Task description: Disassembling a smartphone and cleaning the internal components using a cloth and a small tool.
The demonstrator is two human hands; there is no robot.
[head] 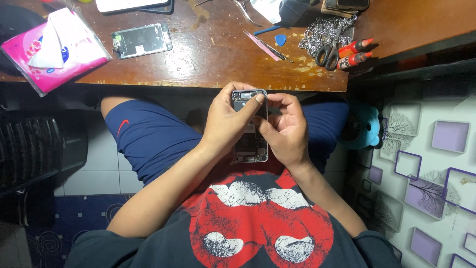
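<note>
I hold an opened phone body [250, 144] upright over my lap, its inner parts facing me. My left hand [225, 121] grips its left side, the index finger pressing near the top edge. My right hand [285, 129] grips the right side, thumb resting across the middle of the phone. A detached phone screen panel [142, 40] lies flat on the wooden desk [208, 64] ahead.
On the desk lie a pink tissue pack [52, 49] at left, tweezers [267, 47], a blue pick [280, 39], scissors [329, 49] on a metal chain [320, 31], and two red-capped tubes [354, 54]. A black chair [34, 149] stands left; a blue fan [364, 126] right.
</note>
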